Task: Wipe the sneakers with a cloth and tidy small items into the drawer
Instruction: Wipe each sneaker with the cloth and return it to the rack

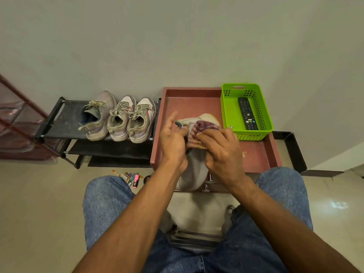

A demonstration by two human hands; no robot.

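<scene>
A pale grey sneaker [195, 170] is held over the front of the reddish-brown cabinet top [189, 103]. My left hand [173, 142] grips its left side, with the index finger raised. My right hand [222, 148] presses a striped purple and yellow cloth [202, 127] against the shoe's upper part. Three more worn grey sneakers [118, 117] stand in a row on the black shoe rack [65, 117] to the left. Markers and other small items [132, 178] lie scattered on the floor by my left knee. The drawer handle [207, 184] shows just under the held shoe.
A green plastic basket [228, 109] with a black remote [247, 114] in it sits on the cabinet's right rear corner. A red-framed rack [17, 123] stands far left. A black frame [293, 146] is at the right. My knees in jeans flank the cabinet front.
</scene>
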